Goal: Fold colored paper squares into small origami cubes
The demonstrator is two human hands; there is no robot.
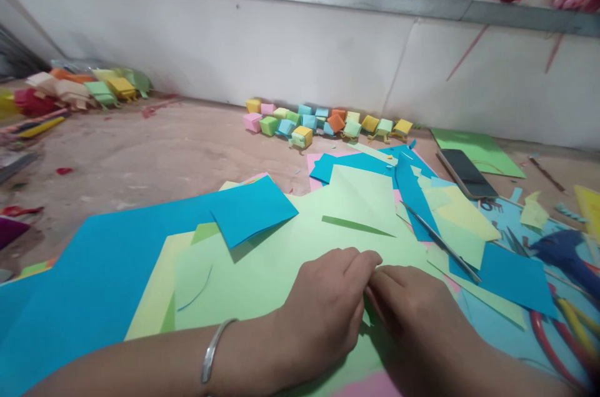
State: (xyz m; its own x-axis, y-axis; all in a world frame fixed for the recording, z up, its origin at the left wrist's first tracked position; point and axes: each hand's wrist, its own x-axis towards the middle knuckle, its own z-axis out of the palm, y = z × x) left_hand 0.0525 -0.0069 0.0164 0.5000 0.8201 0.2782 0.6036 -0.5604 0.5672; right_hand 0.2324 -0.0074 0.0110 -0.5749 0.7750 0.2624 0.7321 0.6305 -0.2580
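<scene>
My left hand (330, 303), with a silver bangle on its wrist, is closed, its fingertips meeting those of my right hand (412, 303). My right hand is curled shut too, thumb and fingers pressed together. Whatever they pinch is hidden by the fingers. Both are over a large light green paper sheet (262, 278). Just beyond them lies a pale green paper piece (363, 194) with a narrow green strip (359, 226) at its lower edge. A folded blue paper (255, 209) rests to the left of it.
Right of my hands lie a thin pointed metal tool (440, 241), red-handled scissors (546, 341), a blue glue gun (562, 253) and a phone (466, 172). Several small paper cubes (307, 122) line the wall. Big blue sheets (107, 266) spread leftward.
</scene>
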